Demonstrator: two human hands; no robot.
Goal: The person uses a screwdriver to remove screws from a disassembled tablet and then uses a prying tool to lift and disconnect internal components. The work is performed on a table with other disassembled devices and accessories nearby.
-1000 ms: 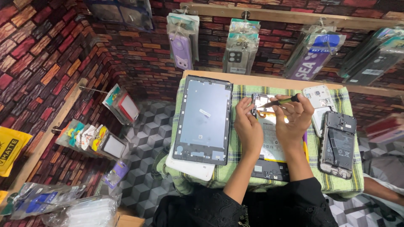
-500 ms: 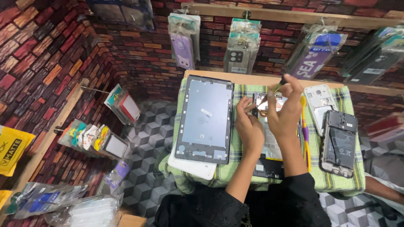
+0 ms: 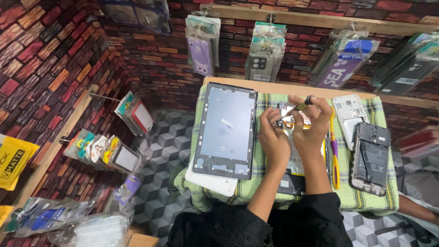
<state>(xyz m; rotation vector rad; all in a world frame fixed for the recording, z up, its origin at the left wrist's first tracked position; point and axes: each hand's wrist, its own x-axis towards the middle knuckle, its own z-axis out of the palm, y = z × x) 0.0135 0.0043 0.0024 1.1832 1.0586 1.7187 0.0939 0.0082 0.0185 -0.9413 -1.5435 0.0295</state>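
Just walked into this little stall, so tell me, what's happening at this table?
A person is bent over an opened device on a green checked cloth. The left hand steadies its top end while the right hand holds a small screwdriver to it. A grey tablet frame lies to the left, two opened phones to the right.

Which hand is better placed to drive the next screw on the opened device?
Probably the right hand: it holds the screwdriver, tip down on the opened device. The left hand steadies its edge.
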